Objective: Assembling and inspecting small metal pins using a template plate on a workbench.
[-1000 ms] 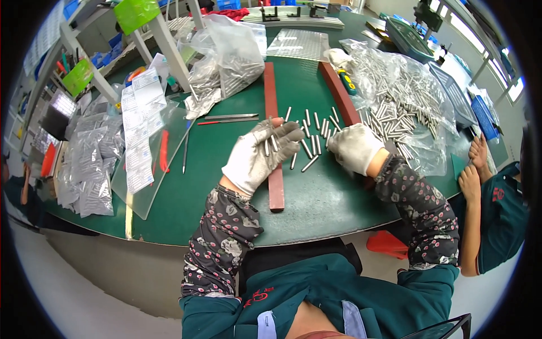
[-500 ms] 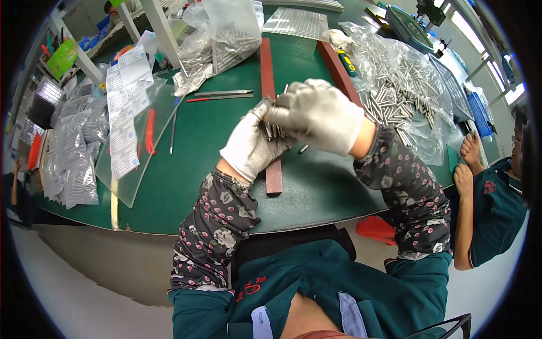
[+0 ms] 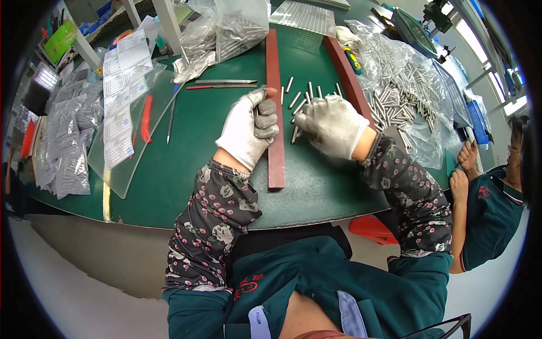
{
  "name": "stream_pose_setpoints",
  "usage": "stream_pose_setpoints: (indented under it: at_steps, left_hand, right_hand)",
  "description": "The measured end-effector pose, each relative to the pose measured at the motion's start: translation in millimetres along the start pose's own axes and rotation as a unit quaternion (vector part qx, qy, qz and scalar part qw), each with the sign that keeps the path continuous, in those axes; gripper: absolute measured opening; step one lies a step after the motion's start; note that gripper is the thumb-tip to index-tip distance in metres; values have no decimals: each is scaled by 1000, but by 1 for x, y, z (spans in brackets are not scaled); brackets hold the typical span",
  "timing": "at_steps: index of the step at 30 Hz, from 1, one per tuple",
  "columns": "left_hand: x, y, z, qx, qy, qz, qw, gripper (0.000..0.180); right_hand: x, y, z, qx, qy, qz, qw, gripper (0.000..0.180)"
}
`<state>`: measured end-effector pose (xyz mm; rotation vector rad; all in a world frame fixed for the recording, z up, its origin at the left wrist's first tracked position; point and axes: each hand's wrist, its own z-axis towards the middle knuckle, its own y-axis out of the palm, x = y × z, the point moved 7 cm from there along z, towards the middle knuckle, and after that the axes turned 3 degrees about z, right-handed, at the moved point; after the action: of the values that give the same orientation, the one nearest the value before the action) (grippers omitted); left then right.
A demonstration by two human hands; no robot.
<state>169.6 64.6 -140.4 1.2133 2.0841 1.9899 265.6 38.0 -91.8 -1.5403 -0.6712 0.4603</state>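
Two reddish wooden rails (image 3: 275,107) fence a narrow lane on the green table (image 3: 186,147), with open mat to the left. The left hand (image 3: 248,133) is fisted around what looks like a bundle of metal pins (image 3: 255,108), beside the near rail. The right hand (image 3: 332,124), loosely curled, now rests over loose pins (image 3: 299,99), having separated from the left.

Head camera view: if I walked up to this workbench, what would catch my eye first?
Probably the two white-gloved hands at the middle of the green table: the left hand is closed around a bundle of small metal pins, and the right hand rests over loose metal pins scattered between two long red-brown bars. To the right, a big heap of pins glitters on clear plastic.
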Motion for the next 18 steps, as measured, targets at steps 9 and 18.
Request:
stream_pose_setpoints:
  at_steps: [9,18]
  left_hand:
    - [-2,1,0,18,-15,30,999,19]
    - [-2,9,-5,31,12,67,997,22]
  right_hand:
    - [-4,6,7,23,-109,-81,990,8]
    - [-12,-70,10,246,-56,48,966,14]
